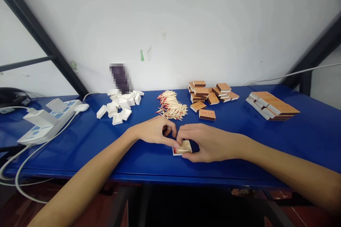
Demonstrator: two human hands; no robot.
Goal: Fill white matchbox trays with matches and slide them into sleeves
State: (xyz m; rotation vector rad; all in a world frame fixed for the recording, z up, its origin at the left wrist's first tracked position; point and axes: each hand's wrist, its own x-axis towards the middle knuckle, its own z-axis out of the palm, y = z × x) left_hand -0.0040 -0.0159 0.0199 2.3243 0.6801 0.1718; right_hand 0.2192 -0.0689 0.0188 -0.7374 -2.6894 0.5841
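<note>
On the blue table near its front edge lies a small white matchbox tray (174,151) with red-tipped matches (183,148) in it. My right hand (210,142) grips the tray, thumb at the near side and curled fingers at the far side. From the left, my left hand (157,131) bends over the tray's left end; its thumb tip rests at the matches and its index finger curls close behind. Just beyond the hands is a loose heap of matches (172,105), heads mostly to the left.
Empty white trays (119,104) are piled at the back left. Orange matchbox sleeves and boxes (207,114) lie heaped at the back, right of the matches. Stacked matchboxes (274,105) stand at the right. A power strip (50,124) with plugs and white cables occupies the left side.
</note>
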